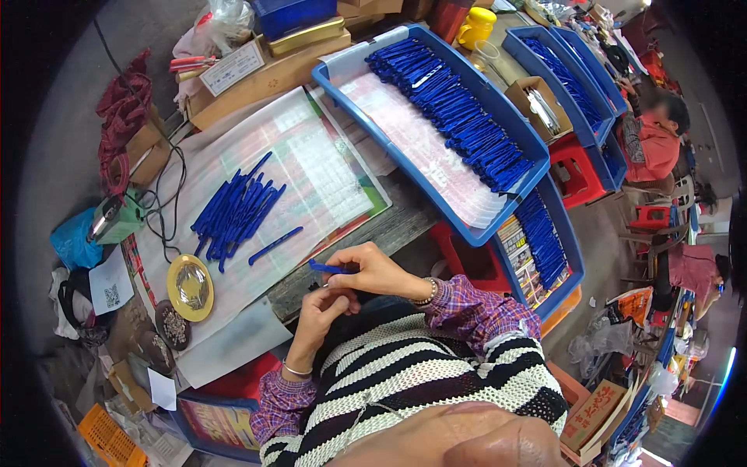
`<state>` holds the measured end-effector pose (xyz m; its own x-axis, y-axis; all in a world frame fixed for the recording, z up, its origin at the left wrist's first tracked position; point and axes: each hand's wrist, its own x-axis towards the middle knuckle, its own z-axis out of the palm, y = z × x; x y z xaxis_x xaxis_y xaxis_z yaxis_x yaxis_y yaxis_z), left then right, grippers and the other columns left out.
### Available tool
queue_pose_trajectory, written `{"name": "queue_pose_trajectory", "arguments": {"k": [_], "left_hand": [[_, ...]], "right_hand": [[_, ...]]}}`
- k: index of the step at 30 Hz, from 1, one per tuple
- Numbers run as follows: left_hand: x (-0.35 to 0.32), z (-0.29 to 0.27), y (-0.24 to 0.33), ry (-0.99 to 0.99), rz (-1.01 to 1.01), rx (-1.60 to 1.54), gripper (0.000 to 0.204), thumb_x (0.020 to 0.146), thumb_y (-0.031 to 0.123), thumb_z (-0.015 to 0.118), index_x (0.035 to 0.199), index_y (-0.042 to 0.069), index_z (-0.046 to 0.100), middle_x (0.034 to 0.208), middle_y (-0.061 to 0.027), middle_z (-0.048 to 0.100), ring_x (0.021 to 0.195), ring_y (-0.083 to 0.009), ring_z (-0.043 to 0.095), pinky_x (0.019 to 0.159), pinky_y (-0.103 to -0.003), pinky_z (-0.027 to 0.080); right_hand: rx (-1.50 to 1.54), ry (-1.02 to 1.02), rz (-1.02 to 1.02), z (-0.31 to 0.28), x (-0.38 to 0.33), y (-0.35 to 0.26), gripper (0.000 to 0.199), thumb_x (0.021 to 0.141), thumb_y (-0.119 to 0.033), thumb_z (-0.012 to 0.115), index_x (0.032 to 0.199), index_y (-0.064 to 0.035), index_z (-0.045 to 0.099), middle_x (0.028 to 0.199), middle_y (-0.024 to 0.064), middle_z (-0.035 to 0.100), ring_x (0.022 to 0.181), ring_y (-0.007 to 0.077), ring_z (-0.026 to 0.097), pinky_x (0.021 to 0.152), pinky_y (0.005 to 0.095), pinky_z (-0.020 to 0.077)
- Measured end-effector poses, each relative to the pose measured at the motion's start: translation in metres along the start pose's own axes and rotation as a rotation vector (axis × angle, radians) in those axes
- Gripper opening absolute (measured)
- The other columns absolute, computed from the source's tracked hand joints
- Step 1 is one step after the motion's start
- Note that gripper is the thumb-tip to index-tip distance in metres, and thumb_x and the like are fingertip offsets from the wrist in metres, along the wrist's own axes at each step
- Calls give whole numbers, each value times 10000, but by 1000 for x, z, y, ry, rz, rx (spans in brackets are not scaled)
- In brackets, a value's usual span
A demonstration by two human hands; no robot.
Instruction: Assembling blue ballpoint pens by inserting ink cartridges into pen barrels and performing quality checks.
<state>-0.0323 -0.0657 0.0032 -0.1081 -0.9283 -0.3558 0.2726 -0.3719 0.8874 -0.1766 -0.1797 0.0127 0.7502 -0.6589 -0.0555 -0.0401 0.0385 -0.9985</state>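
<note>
Wearing a chunky black-and-white striped knit over a purple plaid shirt, cuffs poking out. Beaded bracelet on the right wrist, thin silver bangle on the left.

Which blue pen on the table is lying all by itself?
The single blue pen on the white sheet, just right of the pile of blue pens. It lies apart, touching none, closest to the hands; another pen is held in the right hand.

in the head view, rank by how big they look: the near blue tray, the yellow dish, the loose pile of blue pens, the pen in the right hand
1. near blue tray
2. loose pile of blue pens
3. yellow dish
4. pen in the right hand

The fisheye bends the edges, but the gaps are plain.
</note>
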Motion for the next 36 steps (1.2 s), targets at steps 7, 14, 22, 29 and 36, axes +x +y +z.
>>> {"name": "queue_pose_trajectory", "arguments": {"k": [7, 14, 22, 29, 36], "left_hand": [[-4, -9, 0, 41, 32, -81, 190, 912, 143, 611, 991, -28, 636, 855, -84, 667, 760, -147, 636, 700, -256, 501], [-6, -5, 15, 106, 112, -9, 153, 927, 134, 580, 967, -12, 607, 849, -84, 653, 746, -147, 624, 686, -256, 497], [-2, -16, 19, 371, 282, 3, 177, 896, 18, 591, 1067, 3, 547, 904, -46, 611, 811, -113, 608, 709, -232, 500], [1, -13, 14, 316, 226, 68, 167, 864, -8, 627, 1029, -12, 601, 955, -34, 634, 854, -97, 616, 759, -237, 508], [1, -12, 13, 298, 199, 69, 168, 855, -18, 632, 1021, -16, 606, 968, -34, 631, 886, -104, 615, 793, -235, 506]], "right_hand": [[46, -8, 37, 1, 7, 2, 202, 777, -117, 690, 923, 23, 676, 727, 73, 667, 659, 87, 586, 621, 257, 471], [25, -29, 65, -2, 9, 3, 221, 812, -99, 701, 989, 29, 667, 855, 48, 678, 802, 71, 591, 729, 241, 486], [408, -47, 174, 5, 11, 6, 213, 845, -54, 669, 1048, 6, 640, 918, 5, 660, 831, 69, 596, 768, 220, 493], [353, 30, 473, 7, 6, -13, 237, 835, -109, 686, 1065, -65, 646, 744, -77, 585, 542, -14, 397, 460, 156, 251], [362, 21, 463, 8, 5, -9, 228, 860, -51, 659, 1082, -27, 617, 717, -61, 546, 510, -8, 357, 446, 169, 239]]}}
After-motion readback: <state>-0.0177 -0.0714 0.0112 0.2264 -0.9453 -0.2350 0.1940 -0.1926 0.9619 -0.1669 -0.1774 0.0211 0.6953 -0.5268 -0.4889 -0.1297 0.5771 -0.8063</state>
